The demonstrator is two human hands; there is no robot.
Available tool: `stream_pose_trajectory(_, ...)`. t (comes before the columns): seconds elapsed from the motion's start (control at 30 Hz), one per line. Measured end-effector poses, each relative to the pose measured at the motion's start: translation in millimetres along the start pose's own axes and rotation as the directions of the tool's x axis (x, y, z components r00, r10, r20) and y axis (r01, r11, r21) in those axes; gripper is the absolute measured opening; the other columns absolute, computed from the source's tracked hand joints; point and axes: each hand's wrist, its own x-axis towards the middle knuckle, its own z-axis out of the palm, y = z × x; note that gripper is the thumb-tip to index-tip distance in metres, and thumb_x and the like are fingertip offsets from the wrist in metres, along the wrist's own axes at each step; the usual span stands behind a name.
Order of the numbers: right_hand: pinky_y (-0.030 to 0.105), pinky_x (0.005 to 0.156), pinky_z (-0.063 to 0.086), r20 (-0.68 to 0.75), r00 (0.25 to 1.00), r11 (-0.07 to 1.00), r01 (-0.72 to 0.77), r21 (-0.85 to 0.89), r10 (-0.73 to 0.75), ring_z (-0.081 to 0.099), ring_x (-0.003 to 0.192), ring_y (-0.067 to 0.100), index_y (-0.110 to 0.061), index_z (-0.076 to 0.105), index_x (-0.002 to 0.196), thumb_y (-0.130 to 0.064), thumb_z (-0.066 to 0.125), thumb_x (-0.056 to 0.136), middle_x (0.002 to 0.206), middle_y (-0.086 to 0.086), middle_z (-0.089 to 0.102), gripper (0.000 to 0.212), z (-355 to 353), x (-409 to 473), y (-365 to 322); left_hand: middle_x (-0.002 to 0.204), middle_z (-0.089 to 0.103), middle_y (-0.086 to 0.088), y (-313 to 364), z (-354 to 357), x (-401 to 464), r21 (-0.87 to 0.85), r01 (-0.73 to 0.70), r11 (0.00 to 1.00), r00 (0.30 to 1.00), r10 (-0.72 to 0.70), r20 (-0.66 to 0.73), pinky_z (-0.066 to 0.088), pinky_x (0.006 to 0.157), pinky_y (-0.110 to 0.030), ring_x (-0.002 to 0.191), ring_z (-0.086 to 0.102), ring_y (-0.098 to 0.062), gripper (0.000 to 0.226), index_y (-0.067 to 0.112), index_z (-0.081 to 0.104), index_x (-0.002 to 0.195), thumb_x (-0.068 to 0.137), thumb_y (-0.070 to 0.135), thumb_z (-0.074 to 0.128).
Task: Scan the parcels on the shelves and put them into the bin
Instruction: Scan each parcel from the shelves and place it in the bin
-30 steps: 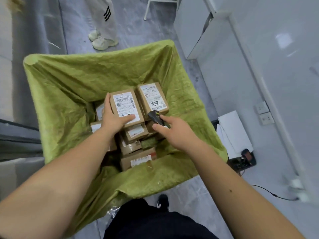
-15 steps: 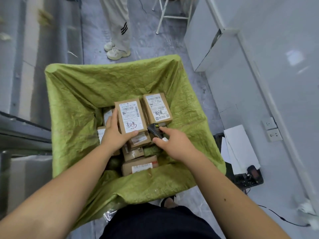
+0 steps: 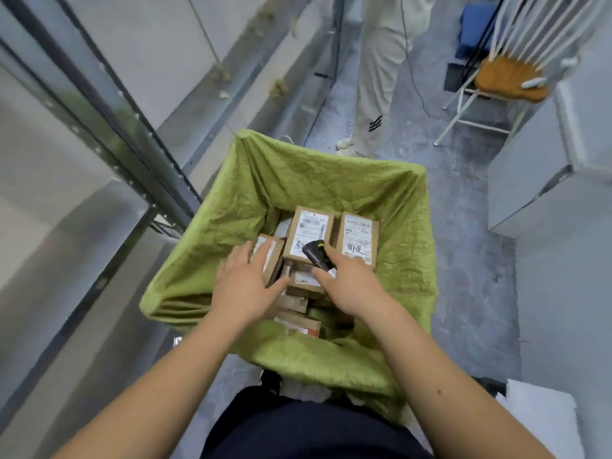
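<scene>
Change: half a second ago my left hand [image 3: 244,286] held the labelled parcel [image 3: 306,238] from below, thumb across its label; now that parcel lies flat on the pile and the hand has let go of it. The view has also swung up and left, so the shelf frame [image 3: 109,134] shows beside the bin.
Meaning for the task: I judge this parcel scanned and delivered; the next one has to come from the shelves.
Left fingers: spread and nearly straight, resting on the small parcel [image 3: 270,256] just left of the one released. They grip nothing; the thumb points toward the pile.
Right fingers: curled round the black scanner [image 3: 316,256], whose head pokes out past the fingertips and lies over the lower right corner of the released parcel's label. My right hand [image 3: 349,286] has kept this hold throughout.
Just beyond the fingertips: a second labelled parcel [image 3: 357,240] sits touching the released one, on its right, both label up.
Under the palms: more brown parcels, stacked unevenly; how many I cannot tell.
Around the hands: the bin [image 3: 331,180], lined with crumpled green sacking, walls rising on every side.
Further out: someone's pale trouser leg [image 3: 377,87] beyond the far rim, and a white chair [image 3: 510,74] to its right.
</scene>
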Motion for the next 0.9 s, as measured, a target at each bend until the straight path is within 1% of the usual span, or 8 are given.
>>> stream_pose_trajectory(0.1,0.046,0.104,0.045,0.064,0.989,0.990,0.133,-0.050,-0.130,0.051,0.125,0.040,-0.042,0.019,0.162,-0.064,0.043,0.100,0.144,0.019,0.051,0.070,-1,-10,-3,0.170,0.030,-0.008,9,-9,-47,-0.016,0.123,0.992,0.985,-0.124,-0.115,0.028,0.125,-0.051,0.158,0.023,-0.031,0.089,0.040,0.025,0.163,0.088,0.079,0.052)
stream_pose_trajectory(0.17,0.047,0.106,0.044,0.109,0.969,0.970,0.230,-0.079,-0.221,0.051,0.126,0.042,-0.043,0.019,0.162,-0.066,0.043,0.099,0.144,0.020,0.048,0.071,3,-22,-10,0.170,0.030,-0.009,13,-14,-80,-0.004,0.209,0.978,0.965,-0.207,-0.163,0.027,0.126,-0.049,0.158,0.023,-0.030,0.090,0.039,0.023,0.164,0.089,0.076,0.054)
stream_pose_trajectory(0.33,0.047,0.103,0.046,0.228,0.869,0.868,0.475,-0.143,-0.438,0.052,0.120,0.041,-0.041,0.017,0.163,-0.066,0.039,0.101,0.138,0.022,0.049,0.070,22,-70,-48,0.174,0.019,-0.007,8,-20,-179,0.008,0.448,0.894,0.879,-0.439,-0.185,0.022,0.128,-0.051,0.161,0.014,-0.029,0.093,0.039,0.011,0.167,0.090,0.081,0.045)
stream_pose_trajectory(0.43,0.049,0.103,0.046,0.299,0.787,0.772,0.604,-0.195,-0.540,0.051,0.119,0.043,-0.042,0.014,0.163,-0.066,0.037,0.102,0.138,0.023,0.048,0.070,41,-101,-77,0.175,0.013,-0.005,-6,-21,-243,0.006,0.597,0.803,0.785,-0.582,-0.210,0.018,0.129,-0.050,0.161,0.010,-0.029,0.094,0.042,0.005,0.166,0.089,0.084,0.037)
stream_pose_trajectory(0.53,0.045,0.096,0.047,0.344,0.690,0.670,0.716,-0.194,-0.637,0.053,0.113,0.040,-0.043,0.016,0.162,-0.065,0.038,0.102,0.133,0.019,0.049,0.068,63,-138,-100,0.175,0.013,-0.005,-19,-23,-304,-0.069,0.701,0.710,0.678,-0.693,-0.245,0.018,0.129,-0.049,0.162,0.008,-0.029,0.092,0.045,0.006,0.166,0.089,0.085,0.038)
stream_pose_trajectory(0.6,0.044,0.095,0.048,0.384,0.613,0.593,0.783,-0.186,-0.690,0.054,0.113,0.039,-0.043,0.017,0.162,-0.066,0.038,0.101,0.134,0.019,0.049,0.068,80,-165,-112,0.175,0.015,-0.006,-25,-23,-342,-0.127,0.753,0.646,0.598,-0.752,-0.276,0.018,0.129,-0.049,0.161,0.009,-0.029,0.091,0.046,0.009,0.165,0.088,0.086,0.037)
stream_pose_trajectory(0.7,0.047,0.097,0.048,0.450,0.516,0.486,0.853,-0.191,-0.729,0.052,0.115,0.038,-0.044,0.015,0.162,-0.068,0.035,0.101,0.130,0.016,0.050,0.069,109,-208,-131,0.173,0.019,-0.006,-32,-21,-398,-0.191,0.806,0.561,0.491,-0.812,-0.316,0.019,0.128,-0.048,0.160,0.012,-0.028,0.092,0.047,0.013,0.165,0.085,0.087,0.036)
stream_pose_trajectory(0.9,0.046,0.091,0.051,0.516,0.279,0.236,0.960,-0.148,-0.810,0.053,0.105,0.035,-0.044,0.015,0.161,-0.067,0.036,0.101,0.116,0.012,0.049,0.068,175,-333,-175,0.174,0.018,-0.007,-52,-17,-547,-0.231,0.884,0.406,0.297,-0.871,-0.391,0.015,0.129,-0.048,0.160,0.011,-0.028,0.092,0.042,0.013,0.165,0.088,0.085,0.038)
